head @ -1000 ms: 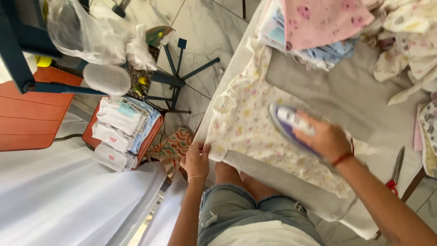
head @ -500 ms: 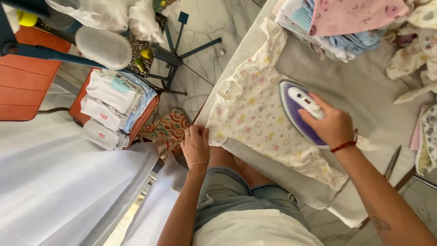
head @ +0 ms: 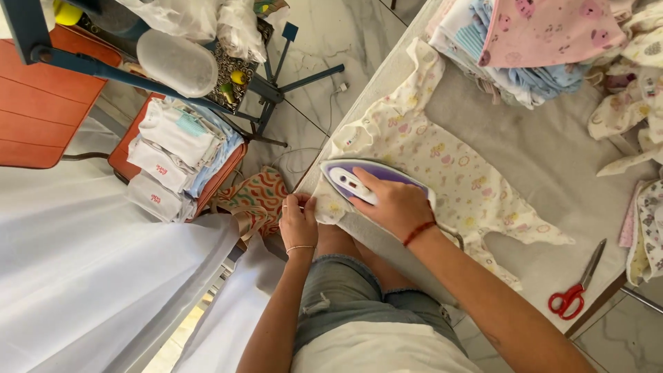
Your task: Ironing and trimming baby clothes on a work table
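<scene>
The patterned baby garment (head: 449, 166) lies flat on the grey ironing board (head: 552, 145). The right hand (head: 394, 204) grips the purple iron (head: 359, 181) on the garment's near edge, beside which the left hand (head: 298, 220) pinches the cloth, likely keeping it taut. Red scissors (head: 577, 290) rest well beyond the garment.

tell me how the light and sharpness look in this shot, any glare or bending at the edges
Head view: soft, even daylight, no hard shadows on the ironing table. Head view: the white curtain is the brightest patch, nearly washed out. Head view: wide lens, so the table edges splay outward. Head view: the iron, right hand, left hand and baby suit are sharp, with no motion blur.
</scene>
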